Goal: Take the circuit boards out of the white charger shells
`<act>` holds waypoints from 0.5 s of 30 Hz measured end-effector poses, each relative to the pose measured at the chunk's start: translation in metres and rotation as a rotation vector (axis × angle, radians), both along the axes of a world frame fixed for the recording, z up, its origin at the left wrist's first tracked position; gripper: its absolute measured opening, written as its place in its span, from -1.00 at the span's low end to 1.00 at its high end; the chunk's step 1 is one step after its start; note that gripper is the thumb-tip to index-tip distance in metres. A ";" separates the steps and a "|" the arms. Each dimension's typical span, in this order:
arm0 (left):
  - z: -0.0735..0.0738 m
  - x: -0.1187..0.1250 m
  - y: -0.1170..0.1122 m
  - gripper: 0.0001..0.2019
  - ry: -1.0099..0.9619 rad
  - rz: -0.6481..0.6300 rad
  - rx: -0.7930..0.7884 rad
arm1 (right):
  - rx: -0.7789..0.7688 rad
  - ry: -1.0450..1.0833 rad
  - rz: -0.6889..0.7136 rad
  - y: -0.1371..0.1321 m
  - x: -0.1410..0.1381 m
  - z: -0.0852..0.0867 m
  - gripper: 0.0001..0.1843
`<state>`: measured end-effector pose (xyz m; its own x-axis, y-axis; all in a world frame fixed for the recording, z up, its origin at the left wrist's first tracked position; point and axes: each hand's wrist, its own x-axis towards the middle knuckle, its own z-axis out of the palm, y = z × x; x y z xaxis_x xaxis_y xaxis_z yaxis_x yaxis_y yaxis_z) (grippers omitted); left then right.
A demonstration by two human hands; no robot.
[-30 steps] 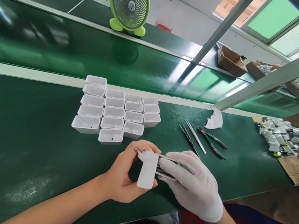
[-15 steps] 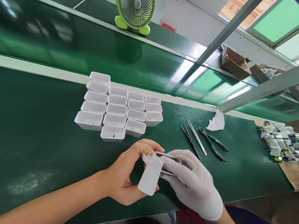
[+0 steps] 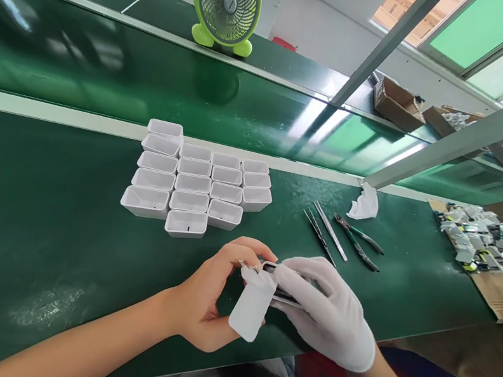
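Observation:
My bare left hand (image 3: 211, 295) grips a white plug adapter (image 3: 252, 301) with two metal pins at its upper end, fingers curled round it. My right hand (image 3: 330, 313), in a white glove, is closed on metal tweezers (image 3: 281, 283) whose tips touch the adapter's side near the pins. Both hands hover low over the green bench near its front edge.
Several white open shells (image 3: 192, 182) stand in rows behind the hands. Two spare tweezers (image 3: 326, 237), green-handled pliers (image 3: 358, 246) and a crumpled white cloth (image 3: 364, 203) lie to the right. A cardboard tray of small parts (image 3: 487, 242) sits far right. A green fan (image 3: 227, 2) stands on the shelf.
The adapter has tilted and dropped slightly in my left hand. My right hand with the tweezers stays pressed against it. The view has shifted a little.

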<state>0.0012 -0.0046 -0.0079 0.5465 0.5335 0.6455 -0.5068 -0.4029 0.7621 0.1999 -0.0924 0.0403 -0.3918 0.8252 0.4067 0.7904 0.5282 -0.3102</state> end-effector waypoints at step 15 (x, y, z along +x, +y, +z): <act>-0.008 0.003 -0.001 -0.35 -0.091 -0.055 0.109 | 0.044 0.193 0.033 -0.011 0.009 0.005 -0.49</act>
